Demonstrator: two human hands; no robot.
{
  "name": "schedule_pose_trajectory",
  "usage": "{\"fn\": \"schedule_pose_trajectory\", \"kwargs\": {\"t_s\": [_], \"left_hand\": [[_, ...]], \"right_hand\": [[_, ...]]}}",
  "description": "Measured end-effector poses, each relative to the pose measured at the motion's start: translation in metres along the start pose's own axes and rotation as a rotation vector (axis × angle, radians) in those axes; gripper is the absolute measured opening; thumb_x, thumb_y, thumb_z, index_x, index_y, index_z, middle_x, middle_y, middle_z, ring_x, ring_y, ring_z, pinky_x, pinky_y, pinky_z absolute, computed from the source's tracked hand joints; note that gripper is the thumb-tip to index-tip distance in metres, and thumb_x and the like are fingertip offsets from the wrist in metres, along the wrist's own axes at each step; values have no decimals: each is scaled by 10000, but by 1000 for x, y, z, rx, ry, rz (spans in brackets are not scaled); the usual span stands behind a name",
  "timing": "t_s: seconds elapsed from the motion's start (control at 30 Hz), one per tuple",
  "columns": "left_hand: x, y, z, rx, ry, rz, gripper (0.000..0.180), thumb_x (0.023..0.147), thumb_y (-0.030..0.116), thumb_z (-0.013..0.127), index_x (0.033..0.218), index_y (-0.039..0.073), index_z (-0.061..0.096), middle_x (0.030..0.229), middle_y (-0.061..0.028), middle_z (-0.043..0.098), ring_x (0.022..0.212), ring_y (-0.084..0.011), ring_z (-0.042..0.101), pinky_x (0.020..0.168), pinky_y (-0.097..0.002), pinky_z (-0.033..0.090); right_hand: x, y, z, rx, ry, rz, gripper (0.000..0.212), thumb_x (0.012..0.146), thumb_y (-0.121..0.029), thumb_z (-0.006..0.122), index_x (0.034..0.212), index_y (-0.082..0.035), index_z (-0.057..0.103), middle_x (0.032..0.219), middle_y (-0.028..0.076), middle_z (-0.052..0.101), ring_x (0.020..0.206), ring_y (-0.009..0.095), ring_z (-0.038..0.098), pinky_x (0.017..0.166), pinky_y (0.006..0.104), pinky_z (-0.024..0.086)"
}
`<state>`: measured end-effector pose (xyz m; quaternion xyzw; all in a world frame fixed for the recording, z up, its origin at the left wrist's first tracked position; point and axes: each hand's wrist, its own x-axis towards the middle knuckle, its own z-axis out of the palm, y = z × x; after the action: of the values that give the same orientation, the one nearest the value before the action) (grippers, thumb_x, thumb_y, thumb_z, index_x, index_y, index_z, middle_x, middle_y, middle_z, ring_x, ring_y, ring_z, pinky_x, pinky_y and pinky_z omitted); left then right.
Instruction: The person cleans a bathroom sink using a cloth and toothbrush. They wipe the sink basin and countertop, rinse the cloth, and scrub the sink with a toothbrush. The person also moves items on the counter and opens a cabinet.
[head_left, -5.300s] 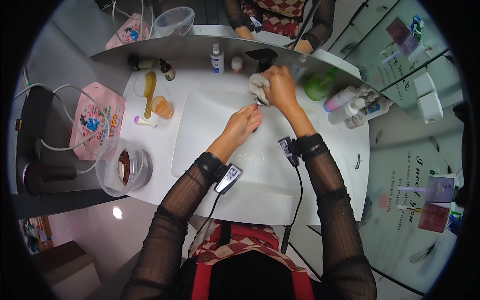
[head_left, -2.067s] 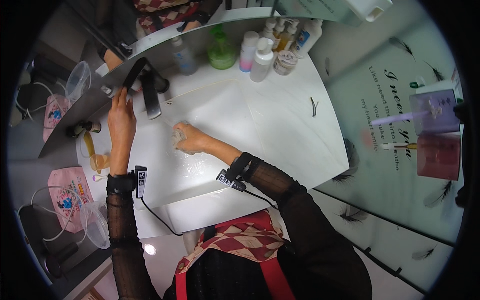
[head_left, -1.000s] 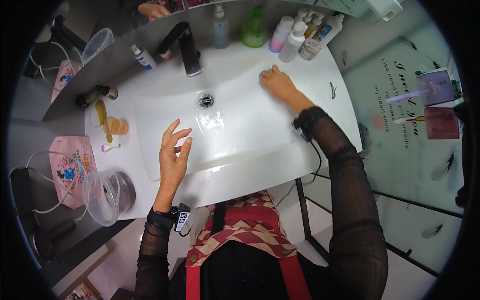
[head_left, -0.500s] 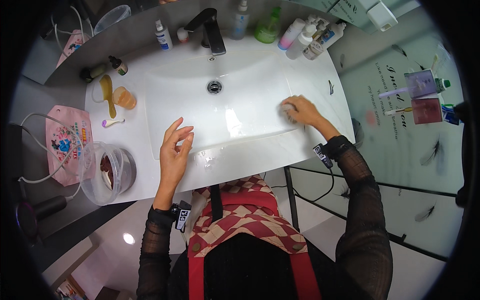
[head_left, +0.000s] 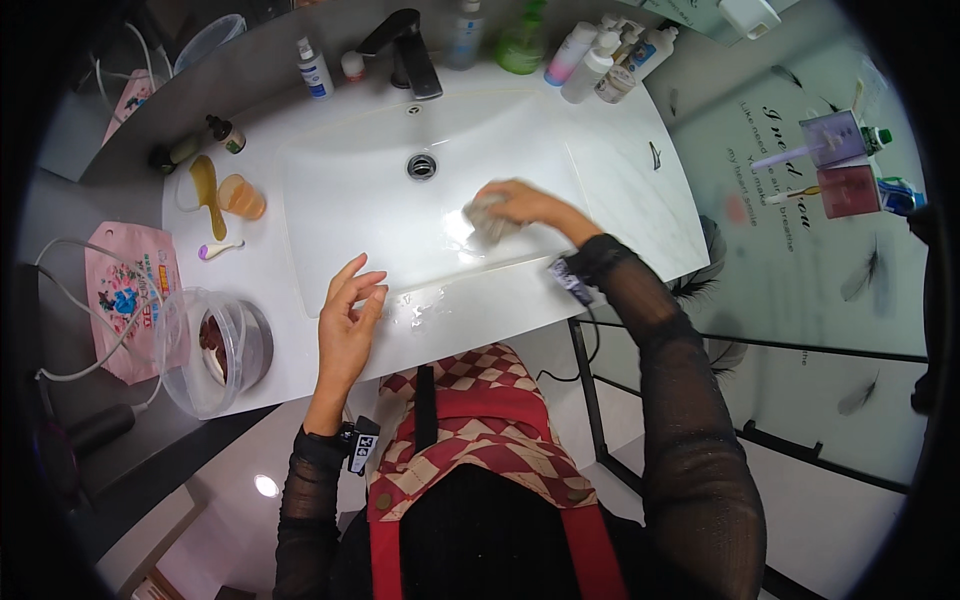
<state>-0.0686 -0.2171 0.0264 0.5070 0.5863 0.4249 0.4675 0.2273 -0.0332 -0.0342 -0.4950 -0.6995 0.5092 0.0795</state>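
A white sink basin with a drain lies before me under a dark tap. My right hand is closed on a greyish cloth, blurred by motion, over the right middle of the basin. Part of the cloth is hidden under the fingers. My left hand hovers at the basin's near left rim, its fingers loosely apart and holding nothing. Water drops sit on the near rim beside it.
On the left stand a clear plastic tub, an orange cup, a yellow comb and a pink bag with a white cable. Several bottles line the back right. A glass panel is at right.
My right hand has swept the cloth leftward from the basin's right rim toward its middle. My left hand has stayed nearly in place. The view has shifted slightly.
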Motion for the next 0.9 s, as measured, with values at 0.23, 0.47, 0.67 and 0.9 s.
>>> {"fn": "schedule_pose_trajectory", "kwargs": {"t_s": [0.23, 0.47, 0.67, 0.9], "left_hand": [[-3, -14, -4, -90, -6, -27, 225, 895, 114, 584, 1096, 26, 633, 1359, -115, 439, 917, -118, 604, 706, -233, 493], [0, -16, 3, -131, -61, -27, 229, 895, 97, 574, 1102, 12, 625, 1356, -113, 439, 918, -122, 608, 712, -234, 500], [8, -5, 10, -95, -128, 40, 240, 903, 110, 566, 1119, 17, 616, 1359, -112, 439, 936, -155, 621, 706, -243, 513], [13, 3, 9, -63, -91, 3, 265, 915, 164, 563, 1139, 29, 605, 1367, -118, 443, 975, -196, 630, 693, -256, 519]], "right_hand": [[-127, 41, -54, -543, 646, 29, 250, 804, -121, 554, 1045, -87, 615, 956, 129, 627, 864, 266, 602, 774, 364, 486], [-121, 11, 125, -571, 879, -125, 376, 756, 6, 500, 1127, -34, 551, 1120, 156, 546, 1035, 344, 482, 923, 413, 415], [-86, -54, 198, -485, 580, -370, 444, 734, -20, 542, 1169, -109, 559, 1136, 105, 557, 989, 278, 528, 772, 347, 508], [-180, 50, 29, -648, 1010, 388, 353, 888, -96, 448, 1233, -46, 505, 1165, 156, 541, 1061, 311, 481, 890, 396, 438]]}}
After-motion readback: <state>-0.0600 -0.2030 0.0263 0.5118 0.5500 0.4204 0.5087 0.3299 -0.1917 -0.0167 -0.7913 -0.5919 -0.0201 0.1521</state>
